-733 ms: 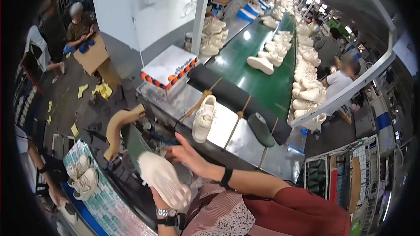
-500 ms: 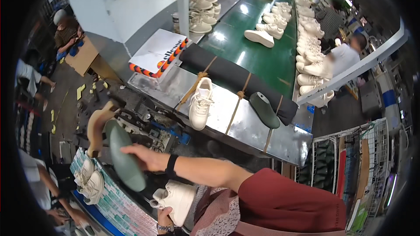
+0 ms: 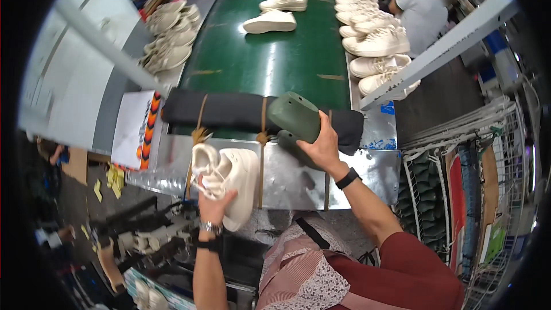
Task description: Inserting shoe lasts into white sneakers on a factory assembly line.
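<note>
My left hand [image 3: 214, 206] grips a cream sneaker [image 3: 242, 186], tilted on its side with the sole toward the right. Close against it, over the metal ledge [image 3: 373, 175], is a second cream sneaker [image 3: 202, 158], partly hidden. My right hand [image 3: 326, 144] is closed around the near end of a dark green shoe last [image 3: 294, 116], held in front of the black roll [image 3: 229, 110]. Another green last [image 3: 295, 148] lies on the ledge just beneath, partly covered by my fingers and the held last.
A green conveyor belt [image 3: 252, 60] carries cream sneakers away from me. More sneakers [image 3: 376, 40] line its right side, where a person [image 3: 422, 11] sits. A shoebox [image 3: 133, 129] stands at left. Wire rack [image 3: 505, 195] at right; machine [image 3: 155, 235] lower left.
My right hand has carried the last from above the machine at left to the other last by the roll. My left hand has brought its sneaker up beside the one on the ledge.
</note>
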A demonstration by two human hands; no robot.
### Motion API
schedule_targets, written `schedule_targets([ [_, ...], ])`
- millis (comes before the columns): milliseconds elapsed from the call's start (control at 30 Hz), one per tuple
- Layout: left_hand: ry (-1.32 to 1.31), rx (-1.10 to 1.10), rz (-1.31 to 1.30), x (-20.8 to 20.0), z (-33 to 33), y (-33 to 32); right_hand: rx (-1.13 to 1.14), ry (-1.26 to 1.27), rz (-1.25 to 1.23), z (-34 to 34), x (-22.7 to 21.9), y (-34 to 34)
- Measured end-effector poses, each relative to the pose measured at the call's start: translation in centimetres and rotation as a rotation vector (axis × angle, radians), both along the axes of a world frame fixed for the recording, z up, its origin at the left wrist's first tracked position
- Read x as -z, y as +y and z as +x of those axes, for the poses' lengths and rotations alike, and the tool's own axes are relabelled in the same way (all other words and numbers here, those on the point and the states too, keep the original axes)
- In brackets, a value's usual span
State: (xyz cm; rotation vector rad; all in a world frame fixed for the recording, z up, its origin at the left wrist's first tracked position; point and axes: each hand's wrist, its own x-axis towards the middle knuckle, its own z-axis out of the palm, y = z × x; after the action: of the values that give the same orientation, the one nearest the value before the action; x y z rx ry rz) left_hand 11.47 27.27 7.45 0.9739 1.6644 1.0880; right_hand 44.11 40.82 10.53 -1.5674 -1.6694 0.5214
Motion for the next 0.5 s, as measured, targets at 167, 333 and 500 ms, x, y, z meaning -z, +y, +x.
schedule_targets([
  [167,0.819,0.121,-0.533,4.0,-0.1,7.0,-0.250,-0.033,-0.070,5.3,7.7,2.1],
  [333,0.839,0.444,-0.159,-2.3,2.6,8.3,-0.486,-0.016,-0.175,3.5,12.9,-0.2],
  [500,1.070,0.875,0.182,-7.3,7.0,22.7,-0.593,-0.210,-0.284,2.6,9.7,-3.8],
])
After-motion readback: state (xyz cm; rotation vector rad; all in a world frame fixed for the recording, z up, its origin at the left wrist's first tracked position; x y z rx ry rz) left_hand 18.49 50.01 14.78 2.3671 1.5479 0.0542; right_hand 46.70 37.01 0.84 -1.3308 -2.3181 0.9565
